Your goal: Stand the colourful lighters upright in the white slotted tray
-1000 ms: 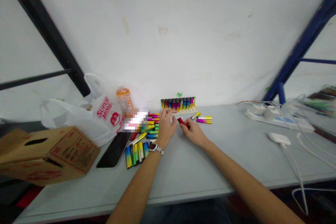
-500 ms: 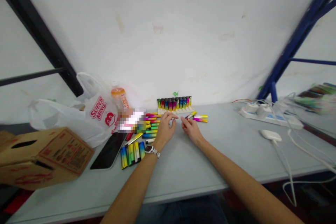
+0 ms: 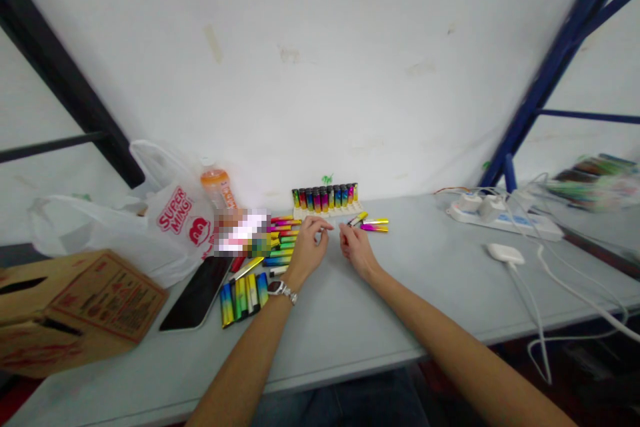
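Note:
My left hand [image 3: 309,248], with a watch [image 3: 280,289] on its wrist, hovers beside the loose coloured lighters [image 3: 281,253]. Its thumb and forefinger meet in a ring-shaped pinch; whatever is at the tips is too small to make out. Just across a narrow gap, my right hand [image 3: 358,250] is closed with its fingers curled, and what they hold is hidden. Behind both hands a pale rack [image 3: 354,208] carries upright lighters [image 3: 324,198] with dark tops. A few more lighters [image 3: 375,227] lie beyond my right hand.
A row of lighters [image 3: 243,297] lies near a black phone [image 3: 197,293]. Further left are a cardboard box [image 3: 107,303], a white plastic bag [image 3: 173,233] and an orange-labelled bottle [image 3: 219,188]. A power strip [image 3: 505,217] and white charger [image 3: 505,253] with cables occupy the right.
My left thumb and forefinger have come together from a wider gap. The right hand stays closed and has turned slightly. The whole view has shifted a little.

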Demonstrator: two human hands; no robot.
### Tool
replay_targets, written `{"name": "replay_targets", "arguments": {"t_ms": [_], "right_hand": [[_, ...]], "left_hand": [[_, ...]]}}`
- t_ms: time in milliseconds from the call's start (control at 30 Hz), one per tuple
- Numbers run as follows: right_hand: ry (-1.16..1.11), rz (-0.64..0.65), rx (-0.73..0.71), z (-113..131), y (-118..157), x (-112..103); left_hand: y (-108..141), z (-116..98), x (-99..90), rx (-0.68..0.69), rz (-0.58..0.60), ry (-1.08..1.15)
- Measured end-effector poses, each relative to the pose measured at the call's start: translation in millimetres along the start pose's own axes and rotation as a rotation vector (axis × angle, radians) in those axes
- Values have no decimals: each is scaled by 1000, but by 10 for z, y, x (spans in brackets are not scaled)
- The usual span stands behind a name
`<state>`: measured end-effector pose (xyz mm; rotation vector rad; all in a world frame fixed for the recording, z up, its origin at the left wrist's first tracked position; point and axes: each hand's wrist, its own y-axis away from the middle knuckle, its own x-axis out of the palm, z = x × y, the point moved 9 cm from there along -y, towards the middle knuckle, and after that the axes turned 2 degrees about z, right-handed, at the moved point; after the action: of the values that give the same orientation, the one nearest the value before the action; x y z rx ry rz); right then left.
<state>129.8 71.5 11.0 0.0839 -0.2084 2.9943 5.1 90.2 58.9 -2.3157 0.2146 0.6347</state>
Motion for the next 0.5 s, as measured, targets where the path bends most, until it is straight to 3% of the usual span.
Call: {"name": "replay_targets", "arguments": {"t_ms": [333,500], "right_hand": [[89,-73,-75,-11,-47,-109],[-87,23,-6,-47,-22,9]], "left_hand": [[1,-51,14,-13,25,19],[-6,-152,26,-15,21,148]]}}
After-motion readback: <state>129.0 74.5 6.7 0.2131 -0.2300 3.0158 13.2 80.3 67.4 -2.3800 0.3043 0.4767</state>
